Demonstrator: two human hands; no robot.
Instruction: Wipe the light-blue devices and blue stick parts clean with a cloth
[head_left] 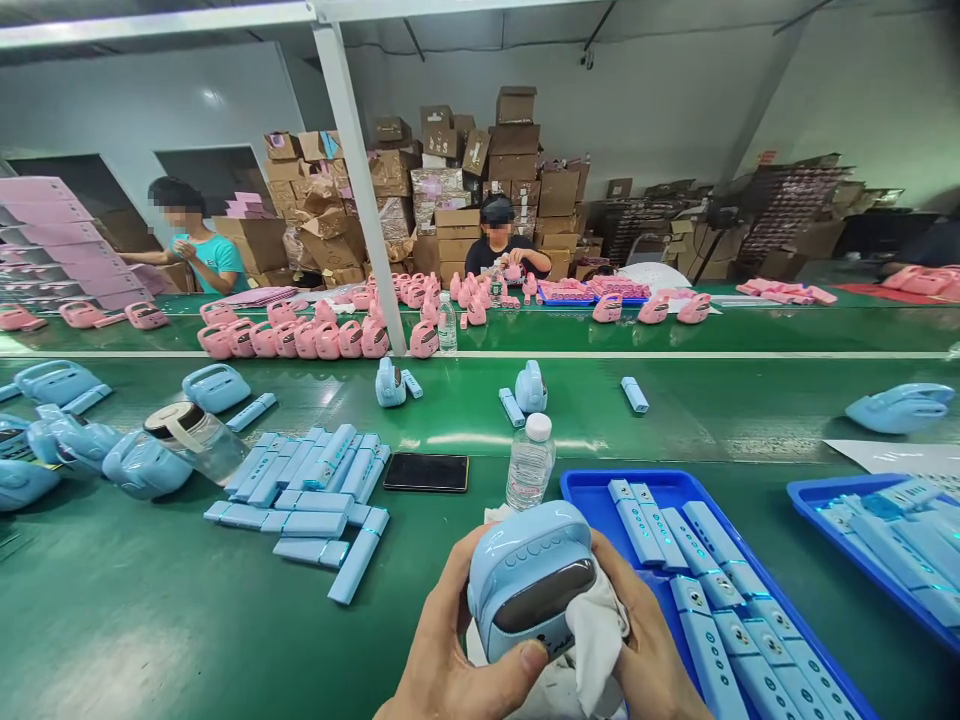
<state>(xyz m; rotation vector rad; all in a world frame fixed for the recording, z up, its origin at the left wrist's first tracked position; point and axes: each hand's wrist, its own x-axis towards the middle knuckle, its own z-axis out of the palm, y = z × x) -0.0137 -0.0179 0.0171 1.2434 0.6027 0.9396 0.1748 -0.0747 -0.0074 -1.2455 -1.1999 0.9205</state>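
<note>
Both hands are gripping: my left hand (450,650) is clasping the speaker (529,590), my right hand (649,650) is pinching the cloth (596,635) near the tray (592,490).

No text, brand or number can be read anywhere. The blue device (529,590) held between the left hand (450,650) and the right hand (649,650) bears only small dark marks, too blurred to read. Beyond the hands, the labels on the cardboard boxes (442,190) are too small to make out.
</note>
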